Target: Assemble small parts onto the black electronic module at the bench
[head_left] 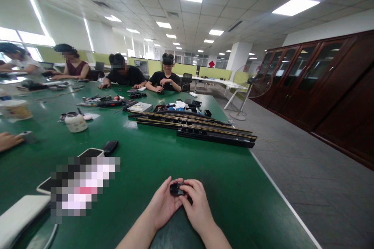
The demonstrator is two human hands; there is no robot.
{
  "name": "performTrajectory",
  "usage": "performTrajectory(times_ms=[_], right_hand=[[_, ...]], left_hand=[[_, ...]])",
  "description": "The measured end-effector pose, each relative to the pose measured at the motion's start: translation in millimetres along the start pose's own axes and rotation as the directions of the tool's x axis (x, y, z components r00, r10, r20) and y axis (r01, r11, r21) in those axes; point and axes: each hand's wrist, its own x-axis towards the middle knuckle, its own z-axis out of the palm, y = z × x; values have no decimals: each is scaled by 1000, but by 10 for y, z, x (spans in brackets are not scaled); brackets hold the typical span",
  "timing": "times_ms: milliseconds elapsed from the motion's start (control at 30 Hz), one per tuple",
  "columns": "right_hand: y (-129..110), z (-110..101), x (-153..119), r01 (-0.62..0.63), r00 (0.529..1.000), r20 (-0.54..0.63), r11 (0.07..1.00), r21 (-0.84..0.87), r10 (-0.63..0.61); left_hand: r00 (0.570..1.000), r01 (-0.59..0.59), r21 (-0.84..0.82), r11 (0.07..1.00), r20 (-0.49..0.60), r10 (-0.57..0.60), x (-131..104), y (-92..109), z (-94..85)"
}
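Over the green table [140, 179] near its front edge, both my hands are on a small black plastic part [176, 189]. My left hand [163, 204] cradles it from the left, palm turned up and fingers curled beneath. From the right, my right hand [198, 206] grips it between thumb and fingertips. Fingers cover much of the part, so its exact kind is hidden.
Long black rails [216, 138] with thin brass-coloured rods lie across the table ahead. A phone [90, 153], a white box [23, 214] and a floral jar [76, 121] stand left. Several people sit around the table. A fan [248, 89] stands right.
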Motion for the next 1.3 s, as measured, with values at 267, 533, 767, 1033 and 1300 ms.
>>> performTrajectory(times_ms=[267,533,767,1033,1300], right_hand=[[6,6,-14,7,1000,13,1000,-27,-7],[-29,-34,-2,-37,999,1,985,169,37],[-10,-20,-5,-62,998,1,982,179,63],[34,-4,-10,-114,990,-47,962,248,130],[3,-19,2,-173,981,-33,946,274,189]], left_hand=[[1000,6,-8,1000,15,-6,0,-21,-3],[999,16,25,1000,38,-17,-8,-7,-4],[998,17,33,999,59,-19,-5,-10,-29],[999,34,63,997,26,-36,-4,-1,-13],[999,48,76,996,19,-50,1,2,-13]])
